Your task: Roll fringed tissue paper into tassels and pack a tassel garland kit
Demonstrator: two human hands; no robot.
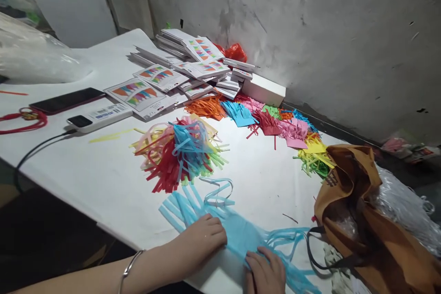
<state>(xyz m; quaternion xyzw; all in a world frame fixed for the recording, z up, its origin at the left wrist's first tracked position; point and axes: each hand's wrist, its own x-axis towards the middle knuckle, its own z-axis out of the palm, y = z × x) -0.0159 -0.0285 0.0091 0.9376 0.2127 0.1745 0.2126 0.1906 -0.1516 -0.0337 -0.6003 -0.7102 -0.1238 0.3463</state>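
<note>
A light blue tissue-paper fringe sheet (243, 232) lies near the table's front edge, cut into strips at both ends with an uncut band in the middle. My left hand (203, 241), wearing a silver bangle, has its fingers curled closed on the sheet's near edge. To its right, my right hand (264, 270) grips the same edge with bent fingers; its lower part is cut off by the frame. Just beyond the sheet sits a loose pile of red, blue, yellow and pink paper tassels (186, 151).
Printed cards (138, 94) are stacked at the back beside a white box (263, 89). Colourful fringe bundles (241, 112) curve along the wall side. A brown bag (361, 206) stands at right. A phone (67, 100) and a white cabled device (99, 115) lie left.
</note>
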